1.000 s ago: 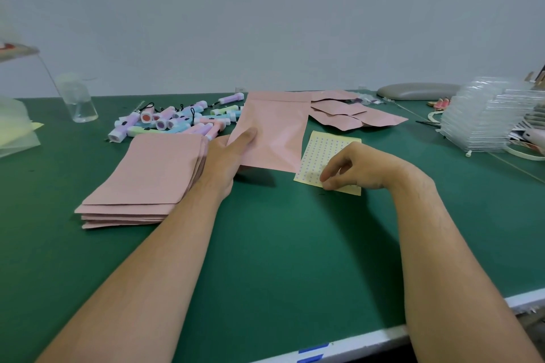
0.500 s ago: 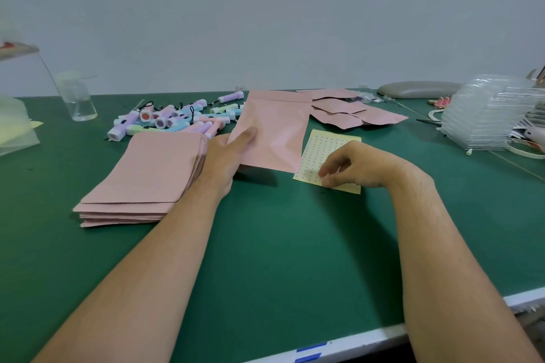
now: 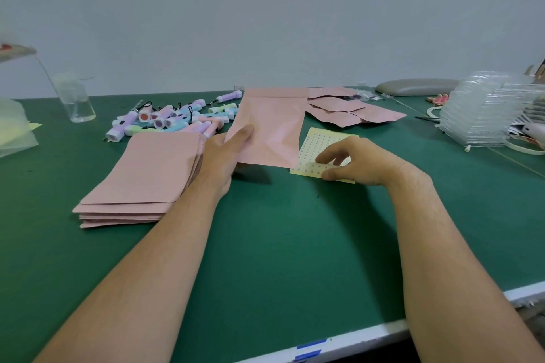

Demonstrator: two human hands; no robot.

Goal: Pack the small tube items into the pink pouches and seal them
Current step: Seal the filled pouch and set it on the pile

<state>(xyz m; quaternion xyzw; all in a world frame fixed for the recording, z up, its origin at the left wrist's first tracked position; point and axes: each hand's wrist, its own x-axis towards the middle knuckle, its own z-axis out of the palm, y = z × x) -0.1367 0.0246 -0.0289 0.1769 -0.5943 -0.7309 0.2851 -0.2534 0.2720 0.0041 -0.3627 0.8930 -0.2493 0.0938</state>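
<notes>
The left hand (image 3: 224,156) pinches the lower left corner of a long flat pink foil pouch (image 3: 269,127), thumb on top, fingers underneath; the pouch lies on the green felt-covered table (image 3: 280,244), stretching toward twelve o'clock. Whether anything is inside it I cannot tell, though its lower half is creased and slightly puffed. The right hand (image 3: 354,160) is half open, fingers curled down, fingertips (image 3: 320,158) touching a pale yellow sheet of small dot stickers (image 3: 312,146) lying just beside the pouch at three o'clock; it grips nothing that I can see. At nine o'clock from the left hand sits a neat stack of flat pink pouches (image 3: 147,177). Beyond it, toward eleven o'clock, a loose heap of small pastel tube items (image 3: 174,119) lies on the table. At one o'clock, several more pink pouches (image 3: 351,112) are scattered overlapping. A clear plastic cup (image 3: 75,102) stands far off at ten o'clock.
</notes>
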